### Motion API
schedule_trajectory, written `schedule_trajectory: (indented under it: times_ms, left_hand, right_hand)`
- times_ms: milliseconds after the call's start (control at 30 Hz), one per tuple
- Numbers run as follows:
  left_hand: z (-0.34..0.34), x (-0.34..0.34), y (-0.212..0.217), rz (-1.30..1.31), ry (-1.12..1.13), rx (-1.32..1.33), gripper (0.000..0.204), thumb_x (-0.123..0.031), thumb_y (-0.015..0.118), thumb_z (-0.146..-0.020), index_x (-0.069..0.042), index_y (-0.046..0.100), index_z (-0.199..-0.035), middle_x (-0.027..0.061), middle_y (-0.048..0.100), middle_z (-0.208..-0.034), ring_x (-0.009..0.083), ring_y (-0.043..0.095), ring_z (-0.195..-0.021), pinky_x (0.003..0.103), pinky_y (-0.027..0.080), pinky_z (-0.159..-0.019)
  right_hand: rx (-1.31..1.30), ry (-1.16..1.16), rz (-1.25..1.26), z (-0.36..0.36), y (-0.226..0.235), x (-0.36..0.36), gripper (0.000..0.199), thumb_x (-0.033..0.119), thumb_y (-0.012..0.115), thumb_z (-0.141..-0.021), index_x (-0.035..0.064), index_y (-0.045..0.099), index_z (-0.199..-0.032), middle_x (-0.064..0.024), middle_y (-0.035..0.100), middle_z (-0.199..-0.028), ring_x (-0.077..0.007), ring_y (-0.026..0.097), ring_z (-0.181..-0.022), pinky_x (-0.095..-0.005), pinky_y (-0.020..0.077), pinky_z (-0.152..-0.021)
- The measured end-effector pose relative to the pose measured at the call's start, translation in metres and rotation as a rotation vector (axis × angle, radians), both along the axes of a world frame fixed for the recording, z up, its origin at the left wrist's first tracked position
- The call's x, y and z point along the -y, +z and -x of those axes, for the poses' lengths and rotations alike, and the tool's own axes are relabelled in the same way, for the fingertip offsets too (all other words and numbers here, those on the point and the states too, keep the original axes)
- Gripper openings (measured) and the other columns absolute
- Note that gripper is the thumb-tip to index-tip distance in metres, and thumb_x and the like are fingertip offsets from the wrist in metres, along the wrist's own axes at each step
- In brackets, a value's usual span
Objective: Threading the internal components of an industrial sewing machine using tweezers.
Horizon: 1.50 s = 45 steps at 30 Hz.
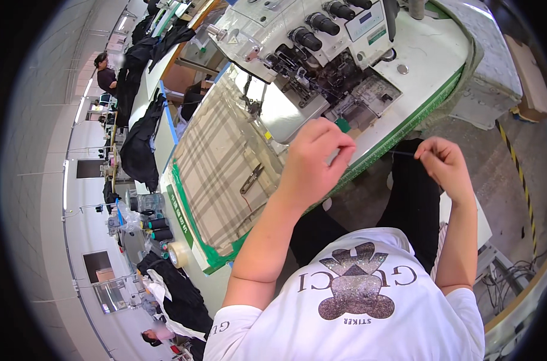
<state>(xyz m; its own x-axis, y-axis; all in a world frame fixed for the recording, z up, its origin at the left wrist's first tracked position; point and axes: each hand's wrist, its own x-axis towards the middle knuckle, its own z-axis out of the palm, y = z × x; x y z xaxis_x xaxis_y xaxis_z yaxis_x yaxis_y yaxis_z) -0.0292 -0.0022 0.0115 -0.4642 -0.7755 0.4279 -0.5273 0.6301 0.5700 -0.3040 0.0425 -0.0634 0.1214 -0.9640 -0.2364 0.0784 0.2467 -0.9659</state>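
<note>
My left hand (316, 161) is raised in front of the overlock sewing machine (255, 33), just short of its needle area. Its thumb and forefinger are pinched together, but what lies between them is too small to make out. Off the table's edge to the right, my right hand (446, 165) also pinches, thumb against forefinger. A thin, bluish thread (401, 153) runs leftward from those fingertips and fades over my dark trousers. Left of my left hand, a pair of thread snips (251, 179) with a red cord lies on the plaid table covering (210, 150).
Green tape (399, 123) edges the machine table. A tape roll (178, 254) and dark thread cones (159, 228) stand at the left. Black garments (142, 150) lie on benches beyond. A cardboard box (529, 84) sits far right. Other people (107, 77) are in the background.
</note>
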Motion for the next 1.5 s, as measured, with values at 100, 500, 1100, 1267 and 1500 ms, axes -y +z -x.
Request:
schedule_trajectory:
  times_ms: [100,500,1100,1267,1500]
  left_hand:
    - [-0.004,0.0,0.002,-0.026,0.078,0.0,0.01,0.003,0.075,-0.076,-0.002,0.07,-0.082,0.0058,0.061,-0.083,0.0152,0.06,-0.073,0.027,0.049,-0.062]
    - [0.007,-0.035,-0.014,-0.238,0.152,-0.358,0.006,0.0,0.074,-0.078,-0.001,0.07,-0.083,0.0086,0.063,-0.082,0.0192,0.063,-0.069,0.028,0.052,-0.062]
    - [0.016,-0.031,0.009,-0.027,0.115,-0.094,0.004,-0.005,0.069,-0.082,-0.003,0.067,-0.08,0.0092,0.059,-0.082,0.0275,0.061,-0.075,0.037,0.05,-0.066]
    - [0.012,-0.026,0.024,-0.096,0.156,-0.062,0.007,-0.009,0.067,-0.081,-0.005,0.064,-0.076,0.0098,0.058,-0.081,0.0303,0.062,-0.081,0.041,0.05,-0.07]
    - [-0.001,-0.016,0.028,-0.152,0.265,0.043,0.007,-0.009,0.072,-0.082,-0.003,0.071,-0.085,0.0076,0.064,-0.083,0.0171,0.064,-0.069,0.03,0.05,-0.064]
  right_hand:
    - [-0.459,-0.449,0.229,0.032,-0.061,0.007,0.009,0.007,0.061,-0.092,0.0017,0.068,-0.095,0.0,0.058,-0.072,-0.0107,0.054,-0.064,-0.0267,0.0424,-0.06]
    - [-0.5,0.275,0.781,-0.182,-0.054,-0.036,0.023,0.007,0.063,-0.08,0.0099,0.067,-0.102,-0.0089,0.063,-0.081,-0.0296,0.066,-0.07,-0.04,0.0538,-0.059]
    - [-0.878,0.476,0.784,-0.316,-0.041,-0.009,0.022,0.025,0.067,-0.087,0.0079,0.061,-0.099,-0.0157,0.061,-0.084,-0.0351,0.068,-0.075,-0.0481,0.0532,-0.067]
    - [-0.407,0.322,0.821,-0.231,-0.028,-0.037,0.022,0.012,0.062,-0.084,0.0045,0.068,-0.104,-0.0181,0.067,-0.092,-0.0384,0.067,-0.078,-0.0436,0.0516,-0.072]
    - [0.337,0.238,-0.393,-0.1,-0.061,-0.089,0.02,0.008,0.051,-0.092,0.0026,0.063,-0.108,-0.0021,0.059,-0.066,-0.0064,0.041,-0.052,-0.022,0.0298,-0.047]
